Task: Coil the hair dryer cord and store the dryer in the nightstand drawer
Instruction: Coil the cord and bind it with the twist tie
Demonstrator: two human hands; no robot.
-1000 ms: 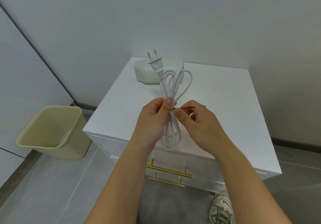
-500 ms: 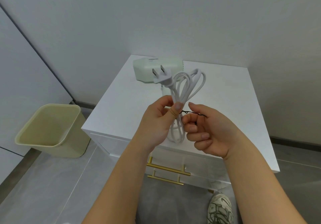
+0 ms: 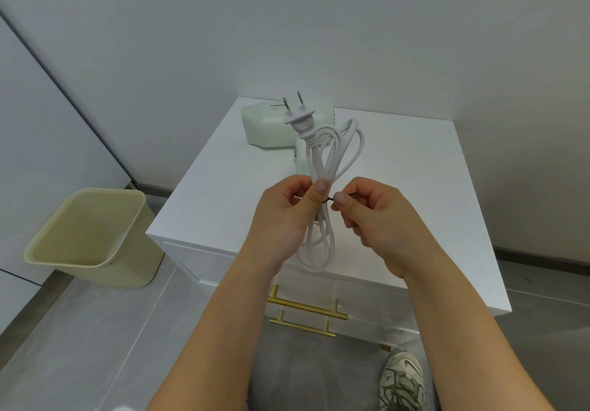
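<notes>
The white cord (image 3: 332,155) is gathered into a long coil held upright above the nightstand (image 3: 415,187), its plug (image 3: 300,118) at the top with prongs up. My left hand (image 3: 284,219) grips the middle of the coil, thumb pressed on it. My right hand (image 3: 373,219) pinches a thin black tie (image 3: 329,200) that runs to the coil at my left thumb. The pale green hair dryer (image 3: 268,126) lies at the back of the nightstand top, partly hidden behind the cord. Two drawers with gold handles (image 3: 306,308) are shut.
A beige waste bin (image 3: 86,238) stands on the floor left of the nightstand. Grey walls close in behind and to the left. My shoe (image 3: 402,378) is on the grey tiled floor at the nightstand's front right.
The coil has turned so the plug points up again. My right hand has closed in toward the coil, now pinching the black tie close beside my left thumb.
</notes>
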